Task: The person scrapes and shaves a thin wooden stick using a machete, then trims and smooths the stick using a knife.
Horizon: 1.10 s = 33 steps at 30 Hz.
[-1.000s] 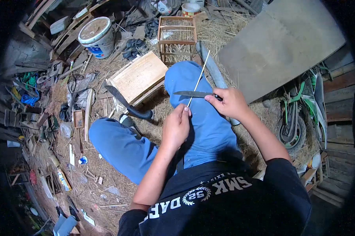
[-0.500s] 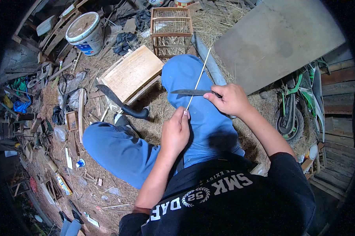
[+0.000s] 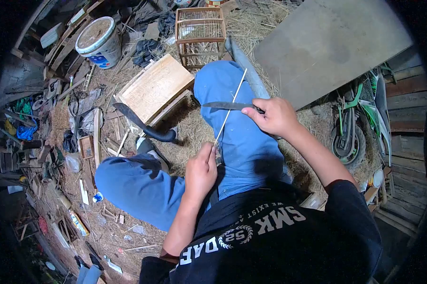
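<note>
My left hand pinches the lower end of a thin pale stick, which slants up and to the right over my blue-trousered leg. In my right hand is the dark handle of a knife. Its blade points left and crosses the stick around the middle, seemingly touching it. A second, larger curved blade with a black handle, a machete, leans against the wooden block to the left of my knee.
A small wooden cage-like frame stands beyond my knee. Farther left is a white bucket. A large flat board and a green toy-like motorbike occupy the right side. Scrap wood and straw litter the floor.
My left hand has drawn down and to the left, pulling the stick along so less of it extends past the knife. The knife has shifted slightly left and up.
</note>
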{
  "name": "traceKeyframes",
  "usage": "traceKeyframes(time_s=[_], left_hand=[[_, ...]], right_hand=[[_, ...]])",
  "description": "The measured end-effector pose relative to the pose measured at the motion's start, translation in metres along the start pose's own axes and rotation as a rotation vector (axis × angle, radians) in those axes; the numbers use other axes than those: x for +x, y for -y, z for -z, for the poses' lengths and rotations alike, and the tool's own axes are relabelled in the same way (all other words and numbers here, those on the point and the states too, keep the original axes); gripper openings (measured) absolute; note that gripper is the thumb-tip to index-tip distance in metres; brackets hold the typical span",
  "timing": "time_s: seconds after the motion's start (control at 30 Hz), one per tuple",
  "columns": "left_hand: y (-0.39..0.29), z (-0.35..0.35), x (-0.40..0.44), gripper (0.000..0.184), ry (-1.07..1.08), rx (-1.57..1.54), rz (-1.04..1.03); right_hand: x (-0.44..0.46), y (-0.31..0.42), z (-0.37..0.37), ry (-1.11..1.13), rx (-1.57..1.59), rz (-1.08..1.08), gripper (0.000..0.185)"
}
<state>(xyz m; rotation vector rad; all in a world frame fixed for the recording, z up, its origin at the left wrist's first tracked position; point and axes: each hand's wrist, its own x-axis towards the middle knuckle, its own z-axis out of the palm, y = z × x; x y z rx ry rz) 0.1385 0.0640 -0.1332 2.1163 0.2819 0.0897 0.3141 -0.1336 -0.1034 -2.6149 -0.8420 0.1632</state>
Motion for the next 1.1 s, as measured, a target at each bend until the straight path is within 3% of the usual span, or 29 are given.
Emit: traceKeyframes(time_s=[0.4, 0.83, 0.93, 1.1], left_hand=[[0.003, 0.018, -0.053, 0.013, 0.057, -0.027, 0.113], [-0.012, 0.01, 0.024, 0.024, 0.125, -0.283, 0.147], [-0.015, 0.004, 0.041, 0.029, 0.092, -0.265, 0.049], [-0.028, -0.003, 0.057, 0.025, 0.054, -0.182, 0.113]], right_hand=[[-0.009, -0.011, -0.004, -0.057, 0.125, -0.09, 0.051], [0.0, 0.004, -0.003, -0.035, 0.068, 0.007, 0.054], [0.003, 0.007, -0.001, -0.032, 0.056, 0.027, 0.055], [0.003, 0.004, -0.001, -0.024, 0.043, 0.054, 0.056]])
